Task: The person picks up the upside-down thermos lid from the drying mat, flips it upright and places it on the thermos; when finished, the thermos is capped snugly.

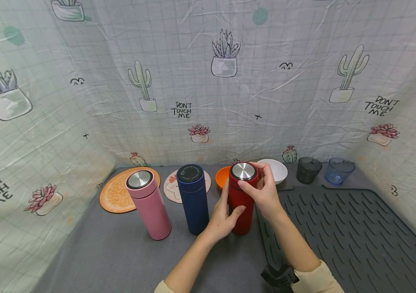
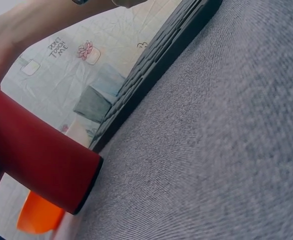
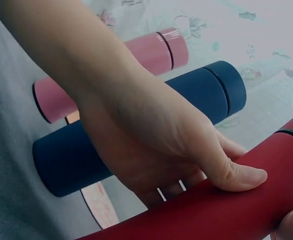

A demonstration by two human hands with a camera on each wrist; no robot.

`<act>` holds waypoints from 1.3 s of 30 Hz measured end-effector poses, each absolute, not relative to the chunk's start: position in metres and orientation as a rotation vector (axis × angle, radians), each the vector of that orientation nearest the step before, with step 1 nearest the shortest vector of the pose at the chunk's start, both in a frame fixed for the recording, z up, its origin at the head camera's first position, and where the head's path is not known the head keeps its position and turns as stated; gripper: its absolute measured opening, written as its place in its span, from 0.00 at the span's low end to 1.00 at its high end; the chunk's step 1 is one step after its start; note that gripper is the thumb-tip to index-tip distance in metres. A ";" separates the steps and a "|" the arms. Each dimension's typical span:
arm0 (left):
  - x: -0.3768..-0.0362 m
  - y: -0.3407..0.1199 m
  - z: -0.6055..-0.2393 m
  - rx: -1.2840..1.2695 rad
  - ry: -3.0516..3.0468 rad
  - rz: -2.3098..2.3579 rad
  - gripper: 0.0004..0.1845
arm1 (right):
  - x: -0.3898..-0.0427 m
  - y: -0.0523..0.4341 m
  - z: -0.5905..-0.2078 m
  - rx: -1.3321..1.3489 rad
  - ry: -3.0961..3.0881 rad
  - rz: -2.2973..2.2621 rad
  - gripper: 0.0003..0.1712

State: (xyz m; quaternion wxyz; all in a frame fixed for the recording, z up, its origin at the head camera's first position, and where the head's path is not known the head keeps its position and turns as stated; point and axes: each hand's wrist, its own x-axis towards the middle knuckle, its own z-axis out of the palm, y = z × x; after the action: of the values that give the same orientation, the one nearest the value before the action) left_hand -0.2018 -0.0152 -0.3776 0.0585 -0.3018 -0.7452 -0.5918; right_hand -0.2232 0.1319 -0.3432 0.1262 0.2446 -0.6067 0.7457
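Right then, you had three bottles standing in a row on the grey table (image 1: 120, 252): one pink bottle (image 1: 149, 205), one blue bottle (image 1: 193, 199) and one red bottle (image 1: 242, 199). Your left hand (image 1: 224, 217) wrapped around the red bottle's body, thumb pressed on its front. Your right hand (image 1: 263, 191) curled its fingers round the lid. Behind stood two bowls, orange (image 1: 222, 177) and white (image 1: 275, 170), and two cups, black (image 1: 308, 169) and blue (image 1: 338, 171).

Orange bowl (image 1: 222, 177) half-hidden behind red flask (image 1: 241, 203)
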 end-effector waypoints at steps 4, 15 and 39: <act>-0.202 -0.015 -0.377 -0.905 -2.255 -1.819 0.44 | -0.222 0.132 -0.344 0.721 -1.846 2.136 0.32; -0.221 -0.014 -0.407 -0.880 -2.229 -1.746 0.45 | -0.225 0.129 -0.347 0.641 -1.895 2.063 0.37; -0.221 -0.013 -0.404 -0.888 -2.214 -1.772 0.46 | -0.228 0.137 -0.348 0.824 -1.835 2.141 0.38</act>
State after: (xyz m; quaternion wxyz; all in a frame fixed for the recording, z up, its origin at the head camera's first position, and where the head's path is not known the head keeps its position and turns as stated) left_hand -0.2206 -0.0131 -0.4042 0.0849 -0.2978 -0.7423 -0.5943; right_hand -0.2275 0.1371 -0.3480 0.1017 0.2790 -0.6215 0.7250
